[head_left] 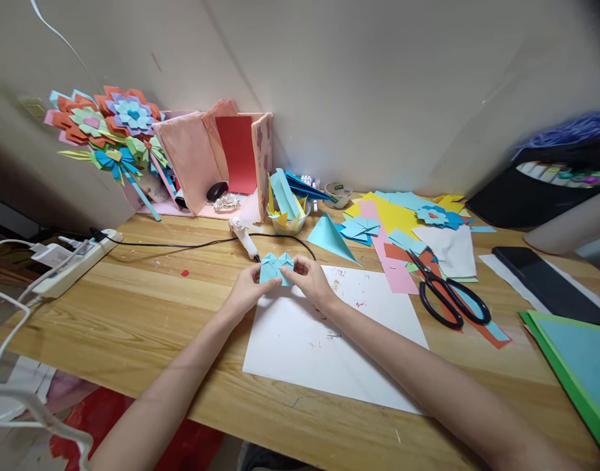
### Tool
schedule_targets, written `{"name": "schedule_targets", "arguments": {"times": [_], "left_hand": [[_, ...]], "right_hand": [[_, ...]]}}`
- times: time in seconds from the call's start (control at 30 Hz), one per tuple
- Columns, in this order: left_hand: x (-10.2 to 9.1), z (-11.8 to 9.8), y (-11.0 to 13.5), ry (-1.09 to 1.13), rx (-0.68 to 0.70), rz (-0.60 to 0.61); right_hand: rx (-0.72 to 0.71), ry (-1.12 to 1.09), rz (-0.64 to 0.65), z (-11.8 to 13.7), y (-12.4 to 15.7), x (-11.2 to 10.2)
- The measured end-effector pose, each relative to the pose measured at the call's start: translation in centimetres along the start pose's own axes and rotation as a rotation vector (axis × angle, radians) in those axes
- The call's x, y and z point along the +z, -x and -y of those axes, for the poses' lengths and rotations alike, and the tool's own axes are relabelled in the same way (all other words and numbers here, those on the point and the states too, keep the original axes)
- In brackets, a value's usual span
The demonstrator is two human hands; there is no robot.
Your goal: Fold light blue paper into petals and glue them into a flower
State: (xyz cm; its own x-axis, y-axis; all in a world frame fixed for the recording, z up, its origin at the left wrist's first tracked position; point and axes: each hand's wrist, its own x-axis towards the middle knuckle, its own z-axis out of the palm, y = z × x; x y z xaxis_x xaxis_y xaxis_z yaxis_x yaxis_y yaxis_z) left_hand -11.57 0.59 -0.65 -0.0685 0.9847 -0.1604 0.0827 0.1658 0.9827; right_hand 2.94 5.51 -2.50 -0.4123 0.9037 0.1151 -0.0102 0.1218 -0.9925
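Wooden table [157, 314] strewn with paper scraps [390, 212]. Folded blue paper [271, 269] held near far-left corner of white sheet [290, 347], pinched by left hand [248, 286] and right hand [313, 281] (both nearly closed). Folding apparently in hand; steady creasing called for.

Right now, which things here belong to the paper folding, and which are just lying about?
Seemingly in the job:
folded blue paper, in both hands' fingers
perhaps scissors, white sheet

Probably just lying about:
black phone
paper flowers
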Motion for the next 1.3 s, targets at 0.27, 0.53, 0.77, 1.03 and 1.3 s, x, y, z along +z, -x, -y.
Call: {"name": "schedule_targets", "arguments": {"times": [0.27, 0.53, 0.77, 1.03, 1.3], "left_hand": [[-0.1, 0.1, -0.2, 0.002, -0.049, -0.034], [0.1, 0.0, -0.2, 0.054, -0.022, -0.139], [0.6, -0.2, 0.0, 0.204, -0.004, -0.080], [-0.3, 0.3, -0.6, 0.034, -0.022, -0.132], [-0.4, 0.0, -0.3, -0.018, 0.015, -0.126]], "right_hand": [[0.006, 0.087, 0.015, 0.8, 0.2, 0.1], [0.038, 0.030, 0.060, 0.4, 0.1, 0.1], [0.111, -0.037, 0.137, 0.3, 0.0, 0.0], [-0.297, 0.306, -0.135, 0.5, 0.2, -0.4], [-0.650, 0.724, -0.069, 0.2, 0.0, -1.1]]}}
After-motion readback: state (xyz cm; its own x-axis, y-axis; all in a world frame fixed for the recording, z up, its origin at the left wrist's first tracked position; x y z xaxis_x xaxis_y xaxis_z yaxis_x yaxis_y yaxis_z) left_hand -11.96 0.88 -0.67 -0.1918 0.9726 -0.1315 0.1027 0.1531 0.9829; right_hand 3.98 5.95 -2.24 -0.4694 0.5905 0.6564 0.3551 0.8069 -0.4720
